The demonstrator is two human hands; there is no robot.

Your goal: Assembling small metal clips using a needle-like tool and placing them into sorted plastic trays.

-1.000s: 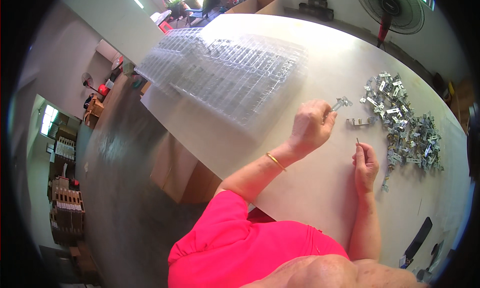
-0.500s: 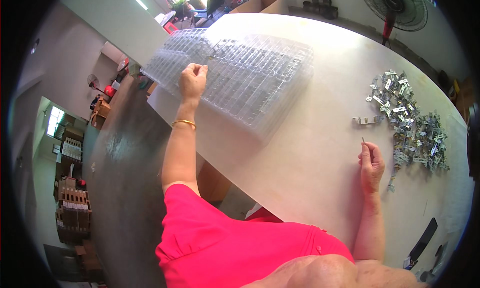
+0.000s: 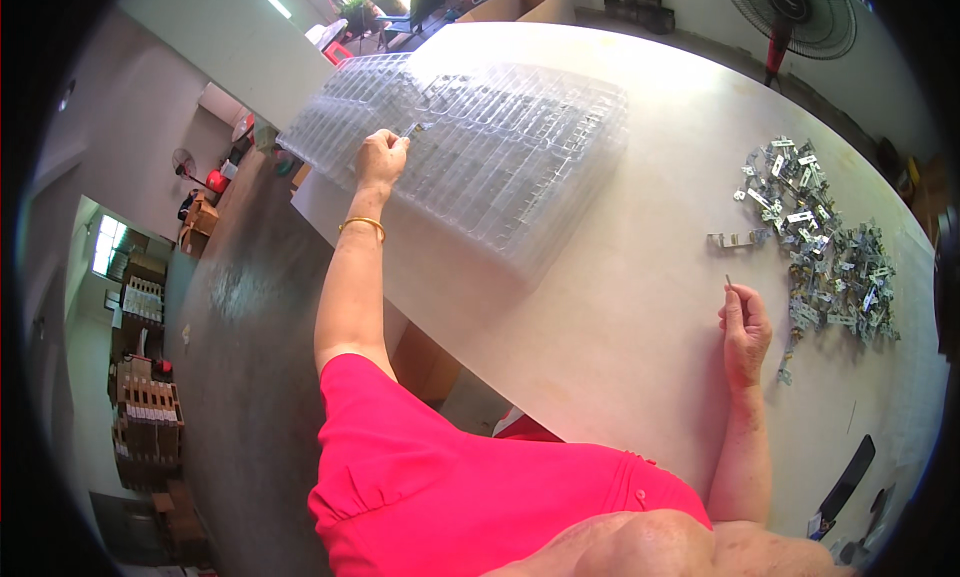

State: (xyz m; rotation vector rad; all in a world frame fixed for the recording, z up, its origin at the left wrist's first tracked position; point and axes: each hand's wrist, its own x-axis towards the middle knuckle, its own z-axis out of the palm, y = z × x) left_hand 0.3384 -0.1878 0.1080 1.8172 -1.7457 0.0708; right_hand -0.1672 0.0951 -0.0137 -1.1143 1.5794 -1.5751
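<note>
Both hands pinch: left (image 3: 381,158) bracket (image 3: 414,129); right (image 3: 745,322) pin (image 3: 729,280).

Bare table (image 3: 620,307) between clear trays (image 3: 500,147) and metal clips (image 3: 820,237)

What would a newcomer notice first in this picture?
The stack of clear plastic trays at the far left of the white table, where the left hand sets a small metal part. At the right lies a pile of metal clips, and the right hand holds a thin pin.
</note>
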